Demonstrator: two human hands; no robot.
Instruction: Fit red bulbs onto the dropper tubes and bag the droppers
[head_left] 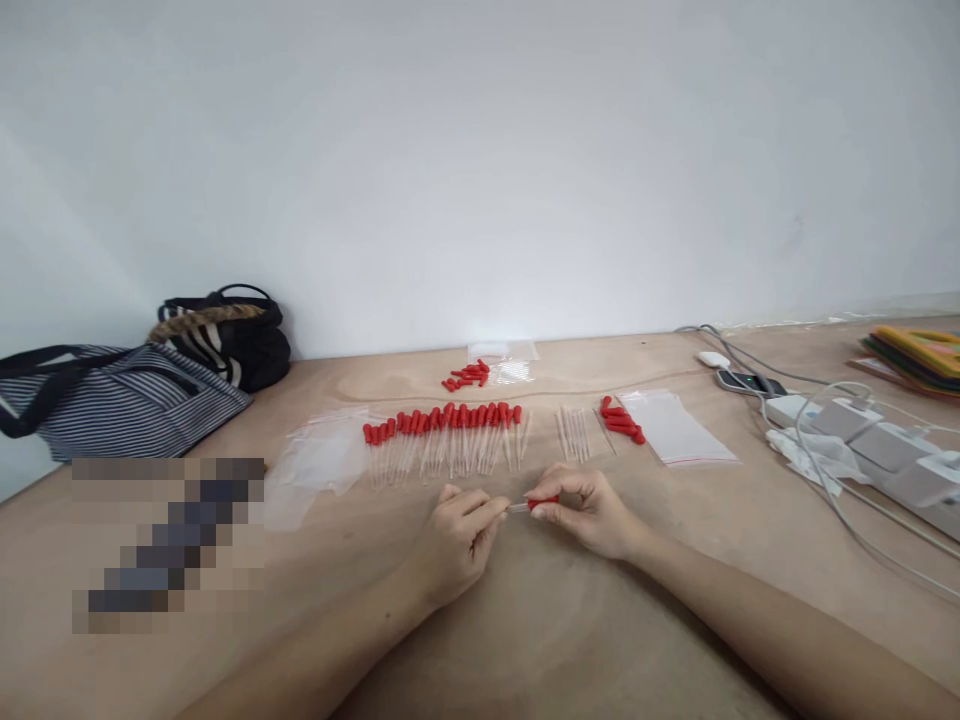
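The bench [540,625] is met at its back edge by a wall [480,180]; a tube [518,508] is pinched by the left fingers [484,516], a red cap [546,501] by the right fingers [570,519].

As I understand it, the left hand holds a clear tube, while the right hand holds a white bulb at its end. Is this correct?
Not quite: the bulb is red, not white, as the head view shows. The right hand does hold it at the end of the clear tube, and the left hand holds that tube.
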